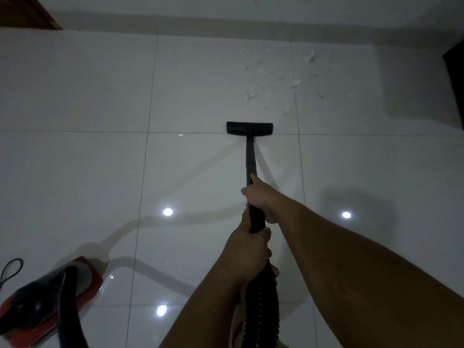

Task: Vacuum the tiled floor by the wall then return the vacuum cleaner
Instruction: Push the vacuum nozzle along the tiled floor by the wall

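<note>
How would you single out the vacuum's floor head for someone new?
Start at the pale wall along the top, then drop to the white scraps on the glossy white tiled floor. Just below them sits the flat black T-shaped floor head, the only dark bar lying on the tiles.

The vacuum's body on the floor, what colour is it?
Red and black vacuum body, seen in the head view.

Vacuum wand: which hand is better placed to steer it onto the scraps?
Right hand: it grips the wand nearer the nozzle, and the white scraps lie ahead-right. The left hand holds by the hose.
</note>
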